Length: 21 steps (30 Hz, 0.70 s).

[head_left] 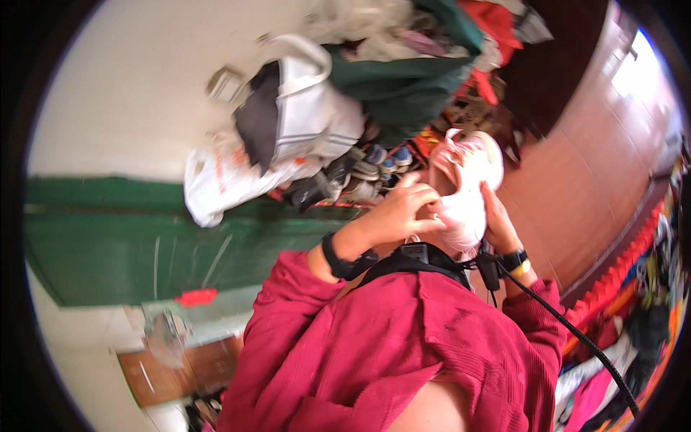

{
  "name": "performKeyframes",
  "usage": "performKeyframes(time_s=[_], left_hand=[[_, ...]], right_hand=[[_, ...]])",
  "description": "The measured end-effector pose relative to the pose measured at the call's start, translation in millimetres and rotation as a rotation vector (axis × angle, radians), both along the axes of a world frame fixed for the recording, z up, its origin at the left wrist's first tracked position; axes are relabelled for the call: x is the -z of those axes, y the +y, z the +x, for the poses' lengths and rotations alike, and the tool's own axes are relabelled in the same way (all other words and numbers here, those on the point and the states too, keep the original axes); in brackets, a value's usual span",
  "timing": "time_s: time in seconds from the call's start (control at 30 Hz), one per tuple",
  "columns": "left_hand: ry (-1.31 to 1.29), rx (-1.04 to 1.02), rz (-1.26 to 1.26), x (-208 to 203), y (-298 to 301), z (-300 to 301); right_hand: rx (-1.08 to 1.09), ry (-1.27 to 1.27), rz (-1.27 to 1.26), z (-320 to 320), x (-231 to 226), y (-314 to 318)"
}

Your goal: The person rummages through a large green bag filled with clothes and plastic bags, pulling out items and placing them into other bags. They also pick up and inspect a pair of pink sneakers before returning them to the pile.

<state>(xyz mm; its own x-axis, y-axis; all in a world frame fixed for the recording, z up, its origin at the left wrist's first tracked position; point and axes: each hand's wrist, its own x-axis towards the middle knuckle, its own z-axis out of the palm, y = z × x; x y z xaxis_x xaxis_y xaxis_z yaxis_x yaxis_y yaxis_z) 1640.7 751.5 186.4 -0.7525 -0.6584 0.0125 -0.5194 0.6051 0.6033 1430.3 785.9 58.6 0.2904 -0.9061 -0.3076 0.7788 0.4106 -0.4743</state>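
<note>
Pale pink shoe with an open top (471, 205) held between both hands; no legible lettering noted.
Left hand (416, 209): fingers and thumb curled, grasping the shoe's left edge beside the opening. Right hand (500, 219): grasping the shoe's right side, fingers laid along it. In this inspector's judgement, sound handling calls for the right hand to steady the shoe while the left works the edge with light fingertip pressure, so the soft-looking upper is not creased. Markings: the crumpled white plastic bag (205, 189), well left of the left hand, bears orange-red print, too blurred to read; the white-and-dark-grey bag with a looped handle (317, 108), beyond the left hand, shows dark stripes.
</note>
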Motion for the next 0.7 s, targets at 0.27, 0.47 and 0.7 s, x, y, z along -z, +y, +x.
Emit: performKeyframes(time_s=[0.27, 0.47, 0.7], left_hand=[[0.015, -0.358, 0.339, 34.1, 34.2, 30.6], [-0.16, -0.725, 0.21, 31.0, 80.2, 145.1], [0.328, -1.48, 0.405, 35.0, 156.0, 268.2]], right_hand=[[-0.288, 0.592, -0.256, 14.3, -18.5, -9.1], [-0.366, 0.567, -0.349, 18.8, -26.9, -23.3], [-0.386, 0.595, -0.282, 11.7, -16.8, -21.2]])
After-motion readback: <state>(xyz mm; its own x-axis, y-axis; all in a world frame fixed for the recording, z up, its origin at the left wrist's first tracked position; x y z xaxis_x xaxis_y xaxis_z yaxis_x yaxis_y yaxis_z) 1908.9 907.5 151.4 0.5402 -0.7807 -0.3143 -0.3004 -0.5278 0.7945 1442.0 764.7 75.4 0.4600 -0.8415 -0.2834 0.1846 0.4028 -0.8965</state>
